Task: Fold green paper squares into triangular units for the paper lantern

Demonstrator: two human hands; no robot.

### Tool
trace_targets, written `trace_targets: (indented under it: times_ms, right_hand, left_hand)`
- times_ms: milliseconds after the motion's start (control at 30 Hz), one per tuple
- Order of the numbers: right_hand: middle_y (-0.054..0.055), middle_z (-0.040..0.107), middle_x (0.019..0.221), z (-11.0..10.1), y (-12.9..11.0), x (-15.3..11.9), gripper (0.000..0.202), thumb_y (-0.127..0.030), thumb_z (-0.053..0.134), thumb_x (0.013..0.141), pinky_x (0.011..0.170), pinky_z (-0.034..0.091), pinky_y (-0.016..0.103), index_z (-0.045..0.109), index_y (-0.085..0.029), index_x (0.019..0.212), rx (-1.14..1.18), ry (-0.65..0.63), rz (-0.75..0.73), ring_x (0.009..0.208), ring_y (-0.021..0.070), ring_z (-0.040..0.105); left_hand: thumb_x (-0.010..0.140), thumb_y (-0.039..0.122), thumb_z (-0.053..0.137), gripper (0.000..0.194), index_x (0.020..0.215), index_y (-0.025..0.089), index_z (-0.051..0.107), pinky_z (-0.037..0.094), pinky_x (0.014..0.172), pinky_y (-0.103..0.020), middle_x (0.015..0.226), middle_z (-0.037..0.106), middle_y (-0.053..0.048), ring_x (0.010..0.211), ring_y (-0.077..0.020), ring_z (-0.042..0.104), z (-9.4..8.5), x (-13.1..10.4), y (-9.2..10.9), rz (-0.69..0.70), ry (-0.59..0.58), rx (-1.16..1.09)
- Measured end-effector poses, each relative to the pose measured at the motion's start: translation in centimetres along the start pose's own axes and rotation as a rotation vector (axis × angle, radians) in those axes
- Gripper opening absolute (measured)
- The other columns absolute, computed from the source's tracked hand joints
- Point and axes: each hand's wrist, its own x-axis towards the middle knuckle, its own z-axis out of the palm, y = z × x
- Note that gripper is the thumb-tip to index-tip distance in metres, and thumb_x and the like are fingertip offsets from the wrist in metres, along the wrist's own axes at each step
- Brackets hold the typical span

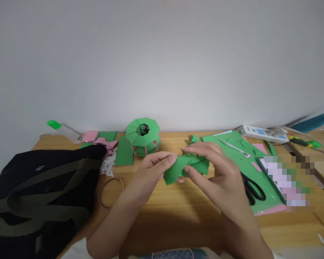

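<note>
A piece of folded green paper [175,169] is held above the table between both of my hands. My left hand [158,165] pinches its left end, thumb on top. My right hand [210,162] grips the right part between thumb and fingers. The paper's left end curls down; part of it is hidden by my fingers. Just behind my left hand stands a round green and pink paper construction [144,135] with an opening in its top. Another small green folded piece [194,139] lies behind my right hand.
At the left lies a black bag [51,180], with white paper scraps [108,163] and a pink folded piece [106,144] beside it. On the right, green sheets [232,158] carry a silver pen-like tool [235,148] and black-handled scissors [252,189]. Behind is a power strip [263,133].
</note>
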Motion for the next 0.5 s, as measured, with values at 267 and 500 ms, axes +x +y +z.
trace_targets:
  times_ms: [267, 500]
  right_hand:
    - [0.003, 0.067, 0.109, -2.0, 0.9, -0.4, 0.039, -0.021, 0.068, 0.08, 0.084, 0.052, 0.037, 0.059, -0.029, 0.117, 0.167, -0.127, 0.126, 0.102, 0.0206, 0.062]
    - [0.001, 0.071, 0.09, -2.4, 1.1, -0.1, 0.018, -0.018, 0.066, 0.082, 0.071, 0.054, 0.031, 0.069, -0.027, 0.097, 0.155, -0.064, 0.081, 0.083, 0.0172, 0.066]
  left_hand:
    - [0.076, 0.033, 0.068, 0.016, 0.076, 0.018, 0.074, 0.054, 0.055, -0.023, 0.062, 0.069, 0.0, 0.055, -0.0121, 0.062, 0.0, 0.0, 0.3, 0.044, -0.026, -0.108]
    - [0.08, 0.028, 0.066, 0.016, 0.092, 0.021, 0.074, 0.055, 0.055, -0.025, 0.072, 0.071, -0.001, 0.058, -0.0133, 0.065, 0.0, -0.5, 0.4, 0.14, -0.01, -0.018]
